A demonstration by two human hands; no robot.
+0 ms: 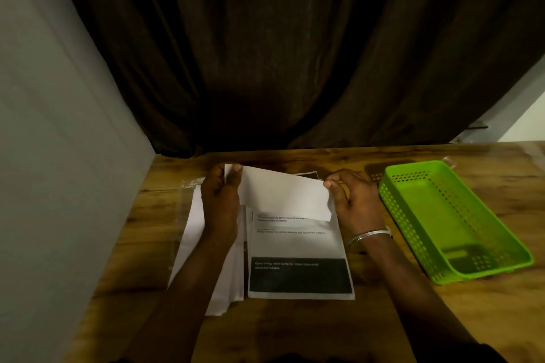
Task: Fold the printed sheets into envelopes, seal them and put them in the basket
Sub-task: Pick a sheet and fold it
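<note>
Sheet (295,242) is lying flat on the table (413,318), centre of frame, print up, dark band at the near end. The far end is being turned over toward the bottom of the frame. The flap (283,194) is showing its white back, raised off the page, no crease pressed yet.

L hand (221,200) is pinching the flap's far-left corner, thumb on top. R hand (354,200) is pinching the flap's right edge btwn thumb + fingers. Hands apart, one at each end of the flap.

Handling (est.):
- Single sheet of plain paper, so v. light, thin, floppy; flap is sagging toward its lower-right corner.
- Creases are prob. permanent, so edges need lining up before pressing.
- Near end is lying unweighted on smooth wood and could be sliding if pushed.
- Best hold: light pinch at corners/edges, both ends. A tight grip is likely crumpling it.
- For the fold, flat fingers running along the line.

Basket (410,224): green, perforated, right of frame, just beyond R hand. Pile of white paper (191,233) is lying left-centre under the L forearm.
</note>
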